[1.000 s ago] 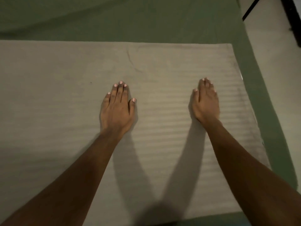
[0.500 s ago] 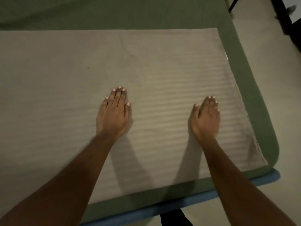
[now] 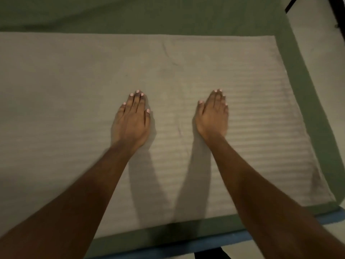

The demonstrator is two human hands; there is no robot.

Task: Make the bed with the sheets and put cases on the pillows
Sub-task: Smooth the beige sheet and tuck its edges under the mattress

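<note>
Green sheet (image 3: 168,17) covers the bed. Pale striped sheet (image 3: 65,109) lies flat on top, long axis left-right, its right end near the bed's edge. Your left hand (image 3: 131,120) and right hand (image 3: 212,116) press on it, fingers straight, grasping nothing.

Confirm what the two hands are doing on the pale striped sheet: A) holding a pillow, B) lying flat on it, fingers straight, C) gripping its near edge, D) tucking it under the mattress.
B: the left hand and right hand lie palm-down on the striped sheet with fingers straight, well inside its edges.
</note>
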